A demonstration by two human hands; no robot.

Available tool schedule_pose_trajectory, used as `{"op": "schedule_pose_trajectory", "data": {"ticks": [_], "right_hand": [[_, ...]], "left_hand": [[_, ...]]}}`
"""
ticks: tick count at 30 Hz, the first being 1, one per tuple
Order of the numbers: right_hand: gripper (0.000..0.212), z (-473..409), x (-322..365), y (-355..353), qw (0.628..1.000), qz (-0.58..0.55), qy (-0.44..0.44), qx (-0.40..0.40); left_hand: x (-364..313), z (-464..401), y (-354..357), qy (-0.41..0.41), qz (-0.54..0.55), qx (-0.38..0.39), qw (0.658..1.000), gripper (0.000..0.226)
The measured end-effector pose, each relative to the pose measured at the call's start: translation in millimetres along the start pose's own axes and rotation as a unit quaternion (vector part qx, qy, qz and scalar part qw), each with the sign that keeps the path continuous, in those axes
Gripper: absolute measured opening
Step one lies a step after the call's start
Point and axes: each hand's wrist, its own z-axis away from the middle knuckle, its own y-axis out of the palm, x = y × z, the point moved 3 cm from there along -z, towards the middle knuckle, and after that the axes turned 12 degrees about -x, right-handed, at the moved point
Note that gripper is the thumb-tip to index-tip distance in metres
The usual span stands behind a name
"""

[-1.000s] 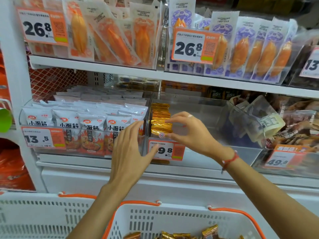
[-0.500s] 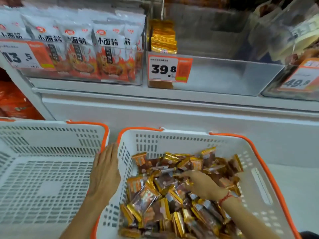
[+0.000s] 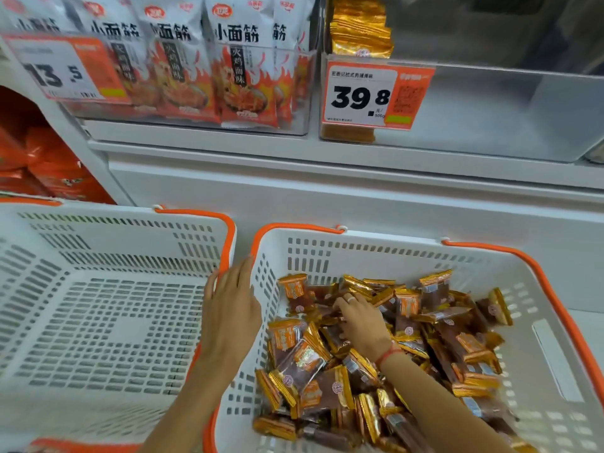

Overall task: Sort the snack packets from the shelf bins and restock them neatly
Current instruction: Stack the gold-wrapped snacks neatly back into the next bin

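1. A loose heap of gold-edged snack packets is seen in the right basket; their long axes point every way, with no shared direction, and many are tilted on edge.
2. The right hand is sunk into the heap, fingers curled down among the packets; whether one is actually grasped cannot be told.
3. The left hand is laid flat, fingers straight and released, on the left rim of the right basket, fingertips pointing toward the shelf.
4. The left basket stands just beside it, rims almost touching.
5. In the clear shelf bin above, behind the 39.8 price tag, a short row of gold packets is stacked at the bin's left end, standing on edge.
6. White and red packets are stood upright in the neighbouring bin to the left.
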Motion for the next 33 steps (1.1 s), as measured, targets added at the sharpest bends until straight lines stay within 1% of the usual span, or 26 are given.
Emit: {"op": "schedule_pose_trajectory", "data": {"ticks": [2,4,7,8,9,10,11,12,13,15,16,17,18,20,21,22,23,24,25,26,27,28,29,30,32,33], "right_hand": [[0.035,4,-8,-12,1.0,-0.026,-0.012,-0.012],[0.031,11,-18,-29,0.996,-0.082,-0.002,-0.037],[0.019,24,-32,-63,0.977,-0.172,0.071,-0.107],[0.014,27,-36,-76,0.959,-0.226,0.114,-0.127],[0.009,29,-38,-89,0.929,-0.302,0.163,-0.136],[0.007,30,-40,-100,0.888,-0.387,0.215,-0.127],[0.01,32,-40,-109,0.838,-0.47,0.259,-0.099],[0.01,34,-38,-115,0.787,-0.541,0.29,-0.063],[0.013,36,-36,-120,0.75,-0.584,0.31,-0.035],[0.026,37,-29,-129,0.721,-0.614,0.321,-0.016],[0.028,37,-24,-133,0.716,-0.62,0.321,-0.02],[0.029,35,-19,-135,0.713,-0.623,0.319,-0.026],[0.029,33,-13,-136,0.713,-0.626,0.314,-0.033],[0.026,25,-4,-140,0.717,-0.633,0.291,-0.03],[0.025,21,0,-140,0.717,-0.641,0.272,-0.023],[0.025,16,1,-138,0.72,-0.644,0.256,-0.018],[0.025,11,1,-134,0.731,-0.635,0.25,-0.013],[0.024,8,-1,-127,0.758,-0.604,0.245,-0.014],[0.023,3,-6,-118,0.809,-0.541,0.229,-0.024],[0.023,-1,-13,-105,0.873,-0.446,0.196,-0.031],[0.023,-4,-18,-90,0.928,-0.338,0.154,-0.024],[0.025,-6,-22,-74,0.963,-0.244,0.115,-0.002],[0.027,-7,-25,-58,0.98,-0.176,0.084,0.027],[0.031,-6,-27,-41,0.989,-0.122,0.058,0.058],[0.038,-4,-25,-15,0.994,-0.013,0.009,0.108],[0.04,-3,-22,-5,0.992,0.035,-0.01,0.122]], "left_hand": [[-1,-1,-1,-0.004,0.016,-0.003,1.0,0.069],[-3,-2,-4,0.004,0.026,-0.019,0.999,0.068],[-9,-4,-9,0.037,0.022,-0.039,0.998,0.058],[-13,-5,-11,0.047,0.024,-0.043,0.998,0.053],[-20,-7,-14,0.049,0.036,-0.041,0.997,0.047],[-31,-10,-18,0.045,0.06,-0.022,0.997,0.044],[-43,-13,-22,0.039,0.096,0.011,0.995,0.045],[-58,-14,-24,0.038,0.139,0.055,0.988,0.051],[-72,-13,-23,0.042,0.184,0.106,0.976,0.061],[-100,-8,-22,0.06,0.244,0.226,0.941,0.088],[-111,-4,-22,0.066,0.262,0.264,0.926,0.099],[-117,-1,-21,0.064,0.275,0.277,0.918,0.104],[-120,1,-20,0.059,0.286,0.267,0.918,0.102],[-118,2,-20,0.036,0.304,0.207,0.929,0.084],[-112,2,-17,0.01,0.314,0.185,0.931,0.074],[-108,1,-16,-0.032,0.332,0.172,0.927,0.066],[-100,0,-10,-0.096,0.362,0.177,0.91,0.059],[-92,0,-7,-0.174,0.408,0.185,0.877,0.052],[-84,1,-3,-0.261,0.454,0.196,0.829,0.046],[-77,2,-4,-0.337,0.488,0.206,0.778,0.039],[-70,3,-1,-0.393,0.51,0.216,0.734,0.034],[-65,6,3,-0.43,0.529,0.232,0.694,0.033],[-61,8,8,-0.452,0.548,0.25,0.659,0.034],[-59,8,11,-0.463,0.563,0.261,0.633,0.035],[-57,8,15,-0.473,0.581,0.27,0.605,0.032],[-56,8,18,-0.473,0.584,0.272,0.601,0.027]]}}
